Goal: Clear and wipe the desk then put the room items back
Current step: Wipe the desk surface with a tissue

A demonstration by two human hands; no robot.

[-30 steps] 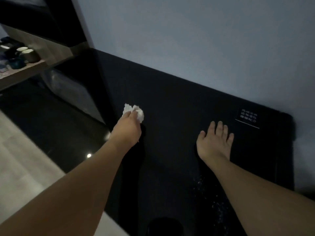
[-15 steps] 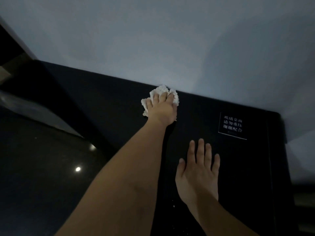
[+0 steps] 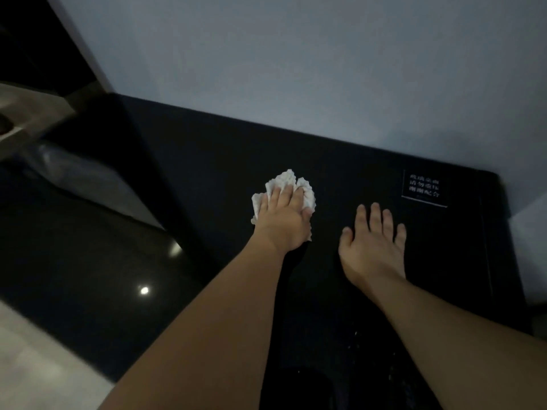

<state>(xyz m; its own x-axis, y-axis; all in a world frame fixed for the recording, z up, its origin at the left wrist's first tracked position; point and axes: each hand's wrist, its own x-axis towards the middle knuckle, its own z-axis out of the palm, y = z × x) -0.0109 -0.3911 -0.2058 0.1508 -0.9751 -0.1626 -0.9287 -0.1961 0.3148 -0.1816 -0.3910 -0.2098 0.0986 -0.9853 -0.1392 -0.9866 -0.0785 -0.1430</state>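
A crumpled white tissue lies on the black glass desk, near its middle. My left hand holds the tissue and presses it onto the glass, with the fingers on top and the thumb at its right side. My right hand lies flat on the desk just right of it, fingers straight and spread, holding nothing. Small wet specks show on the glass beside my right forearm.
A white-lettered label sits at the desk's far right corner. The pale wall runs along the back edge. Left of the desk are a dark glossy floor and a wooden shelf.
My left hand has drawn the tissue back from the wall edge toward the middle of the desk. The right hand stays flat on the glass. The view has swung left.
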